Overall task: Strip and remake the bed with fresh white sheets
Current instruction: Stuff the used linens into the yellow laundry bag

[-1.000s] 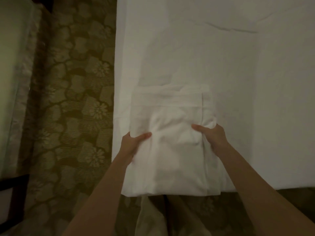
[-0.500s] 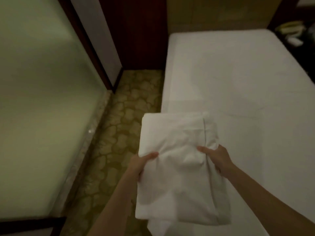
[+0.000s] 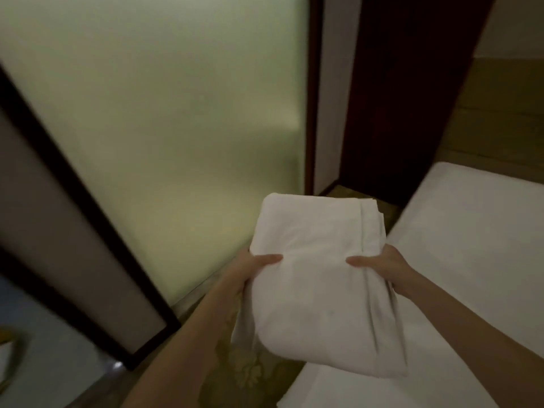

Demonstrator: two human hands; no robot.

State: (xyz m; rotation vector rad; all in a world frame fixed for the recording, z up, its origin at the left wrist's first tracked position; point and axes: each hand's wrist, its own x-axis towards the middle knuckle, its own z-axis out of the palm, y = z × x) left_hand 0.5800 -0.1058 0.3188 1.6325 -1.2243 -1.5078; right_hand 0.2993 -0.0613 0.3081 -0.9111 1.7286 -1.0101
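Note:
A folded white sheet is lifted in the air over the gap between the bed and the glass wall. My left hand grips its left edge with the thumb on top. My right hand grips its right edge the same way. The bed with a smooth white cover lies at the right, below and beside the bundle.
A frosted glass wall with a dark frame fills the left. A dark wooden panel stands at the back beside the bed's head. Patterned carpet runs along the narrow strip between bed and glass.
Both hands have lifted the folded sheet off the bed and carried it left. The view has swung up and left toward the glass wall.

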